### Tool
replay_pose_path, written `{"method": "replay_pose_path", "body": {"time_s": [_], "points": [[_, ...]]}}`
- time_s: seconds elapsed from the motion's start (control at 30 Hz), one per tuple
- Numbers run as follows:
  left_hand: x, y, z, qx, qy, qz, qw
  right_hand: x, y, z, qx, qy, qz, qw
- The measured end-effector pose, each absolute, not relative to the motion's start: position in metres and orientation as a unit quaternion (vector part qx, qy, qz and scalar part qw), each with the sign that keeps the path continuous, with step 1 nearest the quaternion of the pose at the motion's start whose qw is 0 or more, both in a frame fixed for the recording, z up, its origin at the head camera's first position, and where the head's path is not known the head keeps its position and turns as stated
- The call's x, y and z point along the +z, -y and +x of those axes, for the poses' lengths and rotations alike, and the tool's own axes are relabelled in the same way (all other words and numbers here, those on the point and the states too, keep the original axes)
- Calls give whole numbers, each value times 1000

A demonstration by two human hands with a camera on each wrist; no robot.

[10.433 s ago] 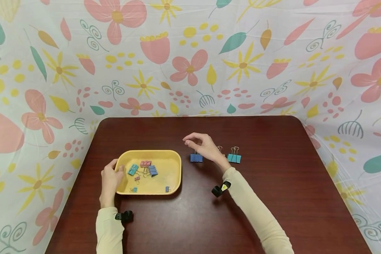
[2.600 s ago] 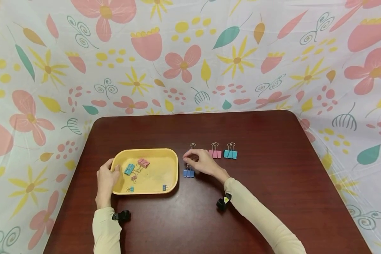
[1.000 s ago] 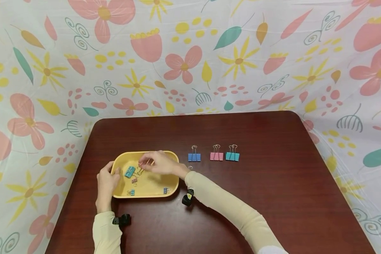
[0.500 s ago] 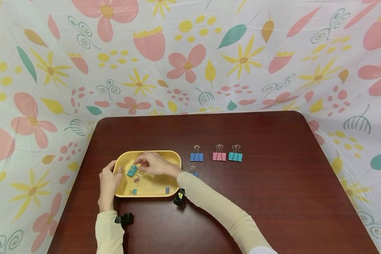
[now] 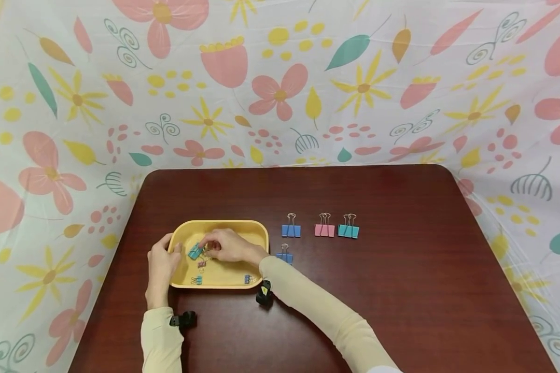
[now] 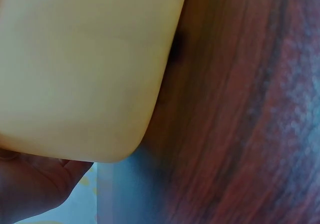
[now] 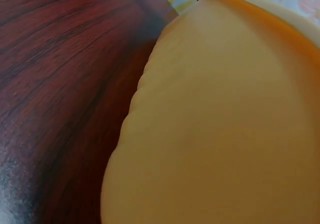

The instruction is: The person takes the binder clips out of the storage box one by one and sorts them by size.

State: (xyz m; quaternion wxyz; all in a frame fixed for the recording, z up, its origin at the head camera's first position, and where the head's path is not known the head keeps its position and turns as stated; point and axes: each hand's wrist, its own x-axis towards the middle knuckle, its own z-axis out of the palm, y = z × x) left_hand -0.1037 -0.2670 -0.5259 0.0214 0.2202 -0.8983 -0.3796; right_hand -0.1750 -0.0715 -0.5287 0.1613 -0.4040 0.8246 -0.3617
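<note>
My left hand [image 5: 162, 263] grips the left rim of a yellow tray [image 5: 256, 231], thumb inside and fingers outside. In the left wrist view, part of this hand [image 6: 35, 186] shows under the tray's wall [image 6: 90, 83]. My right hand [image 5: 228, 245] reaches into the tray with bent fingers, its fingertips at a teal binder clip [image 5: 195, 252]. The larger pink binder clip is out of sight behind that hand; whether the fingers pinch it is unclear. Small pink [image 5: 201, 264], teal [image 5: 198, 280] and blue [image 5: 247, 279] binder clips lie in the tray. The right wrist view shows only the tray's outer wall [image 7: 210, 114] and table.
Right of the tray, blue [image 5: 291, 231], pink [image 5: 324, 230] and teal [image 5: 348, 231] binder clips stand in a row on the dark wooden table [image 5: 401, 290]. Another blue binder clip [image 5: 284, 258] sits below the first, partly behind the right sleeve [image 5: 317, 300]. A floral cloth [image 5: 280, 98] hangs behind.
A larger blue binder clip went from the tray to the table below the row. My right hand then moved left into the tray, over the pink clip. My left hand stays on the rim.
</note>
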Motion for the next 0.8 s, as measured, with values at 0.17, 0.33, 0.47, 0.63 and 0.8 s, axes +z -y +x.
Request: {"method": "replay_pose_path", "body": {"time_s": [0.17,0.33,0.47,0.63,0.8], "points": [[-526,266,-104,-379,898,224,19,-526,68,-175,-394,-827,-355,185],[-525,266,-103,-384,896,222,20,-522,63,-175,-392,-835,-338,184],[-524,267,-103,-386,896,218,22,-519,59,-174,-405,-829,-335,194],[-524,266,-103,-384,897,219,18,-510,52,-171,-431,-815,-335,197],[-526,267,-102,-382,897,221,18,-503,42,-168,-461,-800,-339,178]]}}
